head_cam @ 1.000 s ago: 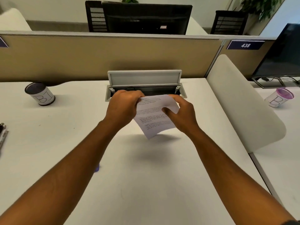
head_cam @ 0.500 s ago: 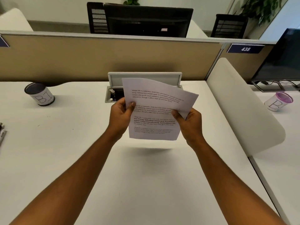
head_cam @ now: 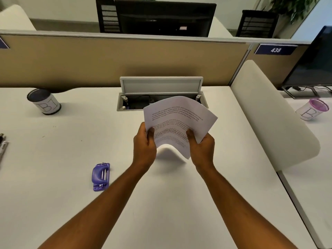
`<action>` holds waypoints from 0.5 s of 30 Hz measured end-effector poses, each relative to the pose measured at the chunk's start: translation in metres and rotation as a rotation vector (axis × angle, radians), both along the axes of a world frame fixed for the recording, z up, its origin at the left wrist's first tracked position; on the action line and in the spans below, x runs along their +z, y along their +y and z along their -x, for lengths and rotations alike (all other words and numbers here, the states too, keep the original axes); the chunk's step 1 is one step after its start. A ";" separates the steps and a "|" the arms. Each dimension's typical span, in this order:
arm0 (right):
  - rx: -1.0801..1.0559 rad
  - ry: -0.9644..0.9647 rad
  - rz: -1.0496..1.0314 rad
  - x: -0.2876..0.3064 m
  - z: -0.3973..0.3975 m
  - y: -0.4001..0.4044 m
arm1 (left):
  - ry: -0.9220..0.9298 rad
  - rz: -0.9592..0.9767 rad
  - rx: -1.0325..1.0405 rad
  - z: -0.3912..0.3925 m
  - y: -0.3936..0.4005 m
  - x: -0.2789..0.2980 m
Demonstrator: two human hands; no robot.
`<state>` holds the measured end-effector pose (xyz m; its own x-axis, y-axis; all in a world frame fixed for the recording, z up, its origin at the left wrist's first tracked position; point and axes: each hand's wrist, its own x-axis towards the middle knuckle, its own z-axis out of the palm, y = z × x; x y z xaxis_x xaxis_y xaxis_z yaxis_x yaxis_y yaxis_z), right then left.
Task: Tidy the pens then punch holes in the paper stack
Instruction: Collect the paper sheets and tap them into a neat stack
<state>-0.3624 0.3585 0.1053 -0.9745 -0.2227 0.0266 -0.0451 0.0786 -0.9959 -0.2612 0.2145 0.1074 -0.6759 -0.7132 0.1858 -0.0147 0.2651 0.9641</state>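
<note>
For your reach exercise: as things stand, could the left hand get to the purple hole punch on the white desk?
Probably yes. The purple hole punch lies on bare white desk beside the left forearm, nothing between. But the left hand grips the printed paper stack with the right hand, so it must let go first.

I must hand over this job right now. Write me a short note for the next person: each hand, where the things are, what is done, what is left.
Left hand: shut on the paper stack, gripping its left edge.
Right hand: shut on the same stack, at its lower right.
The stack is held above the desk, curved, printed side up.
The purple hole punch lies on the desk, left of the left forearm, untouched.
Pens lie at the far left desk edge; the cup marked BI stands at back left.
Done: paper picked up.
Left: the pens do not look tidied yet; square the stack and punch it.
</note>
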 end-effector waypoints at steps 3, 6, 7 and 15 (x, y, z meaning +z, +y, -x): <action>0.010 -0.043 -0.065 -0.008 -0.003 0.000 | -0.081 -0.031 0.005 -0.004 0.005 -0.010; -0.003 -0.060 -0.082 -0.013 -0.002 0.002 | -0.110 -0.039 0.006 -0.006 0.004 -0.014; -0.007 -0.050 -0.069 -0.012 0.000 0.003 | -0.099 -0.029 -0.003 -0.006 0.003 -0.012; 0.035 -0.074 -0.134 -0.023 -0.006 0.007 | -0.229 -0.040 -0.022 -0.010 -0.001 -0.026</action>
<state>-0.3566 0.3654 0.0826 -0.9644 -0.2531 -0.0769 0.0228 0.2102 -0.9774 -0.2510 0.2133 0.0809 -0.7126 -0.7016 -0.0021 -0.2290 0.2297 0.9459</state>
